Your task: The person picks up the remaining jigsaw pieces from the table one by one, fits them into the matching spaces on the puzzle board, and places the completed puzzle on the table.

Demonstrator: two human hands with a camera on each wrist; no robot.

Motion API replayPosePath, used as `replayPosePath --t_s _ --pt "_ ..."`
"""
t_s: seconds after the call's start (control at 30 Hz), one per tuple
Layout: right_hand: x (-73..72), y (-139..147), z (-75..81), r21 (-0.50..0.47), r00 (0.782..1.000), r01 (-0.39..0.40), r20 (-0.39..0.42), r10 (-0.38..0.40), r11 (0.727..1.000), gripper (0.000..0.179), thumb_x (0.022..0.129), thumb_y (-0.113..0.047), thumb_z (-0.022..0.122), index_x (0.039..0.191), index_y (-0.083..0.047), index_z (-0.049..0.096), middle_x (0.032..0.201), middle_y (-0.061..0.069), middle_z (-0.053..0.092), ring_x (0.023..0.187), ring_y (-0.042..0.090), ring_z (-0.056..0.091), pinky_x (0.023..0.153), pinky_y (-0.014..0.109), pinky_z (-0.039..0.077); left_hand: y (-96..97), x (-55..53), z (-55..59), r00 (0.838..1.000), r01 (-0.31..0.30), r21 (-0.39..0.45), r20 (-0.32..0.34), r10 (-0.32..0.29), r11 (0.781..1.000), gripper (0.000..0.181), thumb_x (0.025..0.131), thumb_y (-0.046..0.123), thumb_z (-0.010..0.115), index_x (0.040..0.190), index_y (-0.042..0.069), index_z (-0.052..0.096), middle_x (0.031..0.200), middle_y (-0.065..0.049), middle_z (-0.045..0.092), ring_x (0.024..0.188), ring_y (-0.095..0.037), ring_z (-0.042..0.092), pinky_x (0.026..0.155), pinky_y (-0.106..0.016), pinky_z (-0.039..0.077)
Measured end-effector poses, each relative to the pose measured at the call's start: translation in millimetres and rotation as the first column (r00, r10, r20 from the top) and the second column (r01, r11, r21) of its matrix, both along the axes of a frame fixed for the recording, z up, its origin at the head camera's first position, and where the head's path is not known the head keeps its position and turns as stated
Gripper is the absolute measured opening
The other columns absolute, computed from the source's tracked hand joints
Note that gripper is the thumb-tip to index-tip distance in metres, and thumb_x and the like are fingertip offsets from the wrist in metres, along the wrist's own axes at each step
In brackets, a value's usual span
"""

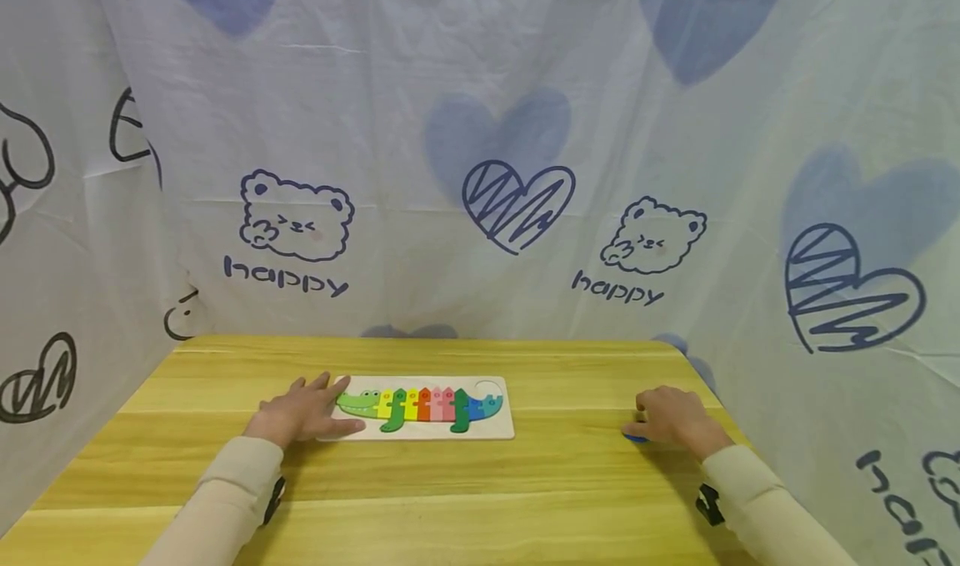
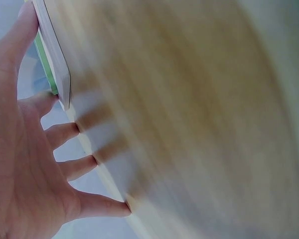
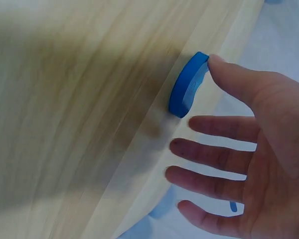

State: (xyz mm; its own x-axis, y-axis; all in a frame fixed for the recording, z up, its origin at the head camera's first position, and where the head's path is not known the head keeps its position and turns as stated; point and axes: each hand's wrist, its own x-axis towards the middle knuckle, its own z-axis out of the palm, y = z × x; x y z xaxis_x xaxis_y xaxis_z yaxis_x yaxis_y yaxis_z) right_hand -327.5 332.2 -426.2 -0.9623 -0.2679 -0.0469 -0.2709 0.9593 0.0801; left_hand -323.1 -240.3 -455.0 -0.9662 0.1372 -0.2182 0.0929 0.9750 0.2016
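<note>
A wooden crocodile puzzle board (image 1: pixel 510 427) lies on the table, with colourful body pieces (image 1: pixel 425 404) set in it and a bare curled outline above the blue tail end. My left hand (image 1: pixel 300 410) rests at the board's left end, fingers spread. In the left wrist view its thumb (image 2: pixel 27 20) and forefinger touch the board's edge, while the other fingertips reach the tabletop. Far to the right, my right hand (image 1: pixel 671 420) is over a curved blue puzzle piece (image 3: pixel 187 87). Its thumb tip meets one end of the piece; the nearly straight forefinger lies close to the other end.
The wood-grain table (image 1: pixel 450 499) has its back edge along a white curtain (image 1: pixel 420 241) printed with hearts and bears. More curtain hangs at the left and right sides. Bare tabletop lies between the board and the right hand.
</note>
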Motion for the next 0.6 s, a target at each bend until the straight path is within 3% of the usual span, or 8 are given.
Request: replayPosePath --t_s 0.1,0.27,0.6 --pt "0.5 2.5 -1.7 -0.023 0.999 0.034 0.017 -0.034 0.999 0.041 0.087 -0.054 0.077 0.087 -0.014 0.069 0.076 -0.001 0.066 0.065 0.016 0.056 0.055 0.033 0.042 0.4 0.1 0.3 1.000 -0.001 0.000 -0.002 0.001 1.000 0.109 0.082 0.087 0.053 0.163 0.018 0.033 0.167 -0.028 0.026 0.147 -0.066 0.023 0.095 -0.096 0.023" --pt "1.2 1.1 -1.6 -0.053 0.999 0.037 0.039 -0.035 0.998 0.045 0.086 -0.057 0.077 0.082 -0.014 0.064 0.072 0.000 0.060 0.066 0.016 0.051 0.059 0.034 0.038 -0.1 -0.4 -0.5 1.000 0.000 0.000 -0.009 0.000 1.000 0.108 0.082 0.087 0.053 0.162 0.017 0.033 0.167 -0.028 0.027 0.147 -0.066 0.023 0.095 -0.095 0.024" --pt "-1.9 -1.8 -4.2 -0.133 0.993 -0.053 0.101 0.067 0.990 0.032 0.085 -0.041 0.083 0.099 -0.014 0.071 0.093 0.001 0.069 0.080 0.016 0.059 0.069 0.042 0.053 -0.1 0.4 -0.1 1.000 0.003 0.005 -0.001 -0.003 1.000 0.108 0.082 0.087 0.054 0.163 0.018 0.033 0.167 -0.028 0.026 0.147 -0.066 0.022 0.095 -0.096 0.022"
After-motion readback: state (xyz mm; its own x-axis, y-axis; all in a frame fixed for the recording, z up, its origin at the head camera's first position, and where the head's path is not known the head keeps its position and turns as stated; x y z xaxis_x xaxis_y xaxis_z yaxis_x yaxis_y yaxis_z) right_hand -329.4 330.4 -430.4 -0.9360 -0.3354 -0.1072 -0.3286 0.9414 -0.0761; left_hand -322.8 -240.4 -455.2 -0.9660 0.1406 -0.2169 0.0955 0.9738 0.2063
